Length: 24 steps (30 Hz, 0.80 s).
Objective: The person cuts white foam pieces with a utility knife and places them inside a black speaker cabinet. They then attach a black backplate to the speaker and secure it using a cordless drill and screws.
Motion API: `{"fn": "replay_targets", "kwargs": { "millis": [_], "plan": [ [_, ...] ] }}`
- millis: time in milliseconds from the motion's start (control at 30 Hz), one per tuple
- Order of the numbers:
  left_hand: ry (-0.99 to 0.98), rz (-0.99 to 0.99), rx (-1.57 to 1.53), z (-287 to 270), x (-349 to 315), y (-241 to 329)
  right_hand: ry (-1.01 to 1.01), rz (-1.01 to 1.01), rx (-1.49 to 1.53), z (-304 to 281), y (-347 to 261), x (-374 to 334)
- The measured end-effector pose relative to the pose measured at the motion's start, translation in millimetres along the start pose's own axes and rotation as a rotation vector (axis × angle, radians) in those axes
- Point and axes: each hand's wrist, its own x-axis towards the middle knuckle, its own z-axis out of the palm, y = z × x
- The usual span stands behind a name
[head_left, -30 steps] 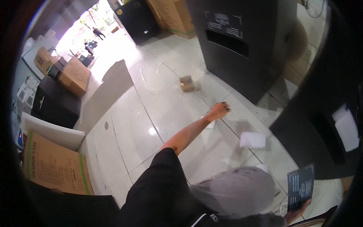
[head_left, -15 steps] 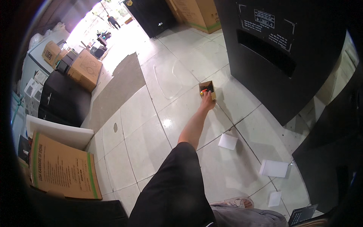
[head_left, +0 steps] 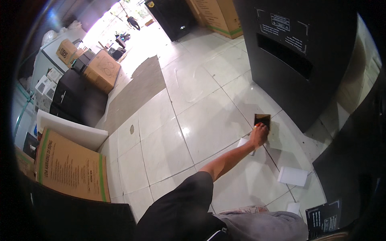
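My left hand (head_left: 259, 135) reaches far out over the tiled floor, its fingers closed at the near side of a small open cardboard box (head_left: 262, 116). The inside of the box looks dark, and something small and orange-red (head_left: 257, 125) shows beside my fingers; its kind is too small to make out. A white block (head_left: 244, 142) lies under my wrist, partly hidden by the forearm. Closer to me is a larger white block (head_left: 293, 176), with another white piece (head_left: 293, 207) below it. My right hand is out of view.
A tall black cabinet-like box (head_left: 277, 84) stands at the right, with another dark one (head_left: 354, 160) nearer. Cartons (head_left: 72, 168) and a white foam slab (head_left: 74, 129) line the left. Farther off are a black case (head_left: 173, 20) and a person (head_left: 132, 22).
My left hand has moved right and nearer to me, bringing the small cardboard box along over the tiles toward the white blocks. My view has shifted slightly.
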Motion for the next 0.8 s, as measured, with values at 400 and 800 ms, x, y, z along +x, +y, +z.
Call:
{"fn": "replay_targets", "kwargs": {
  "millis": [400,800],
  "plan": [
    [-0.218,0.592,-0.065,78,-72,113,-0.17,-0.239,0.299,-45,19,-28],
    [0.137,1.093,-0.347,-118,-59,337,-0.035,-0.873,0.303,-14,-73,-34]
  ]
}}
